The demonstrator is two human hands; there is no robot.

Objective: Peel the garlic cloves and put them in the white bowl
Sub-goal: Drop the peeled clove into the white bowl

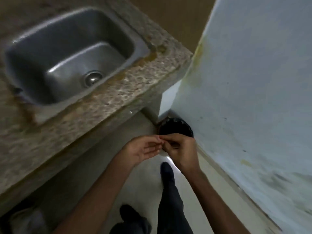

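My right hand [179, 147] pinches a tiny scrap [159, 136]; my loose left hand [141, 149] touches it, over a round black bin [175, 127].

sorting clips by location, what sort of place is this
Probably a kitchen corner: a steel sink set into a speckled stone counter, and a black bin on the floor beside a white wall.
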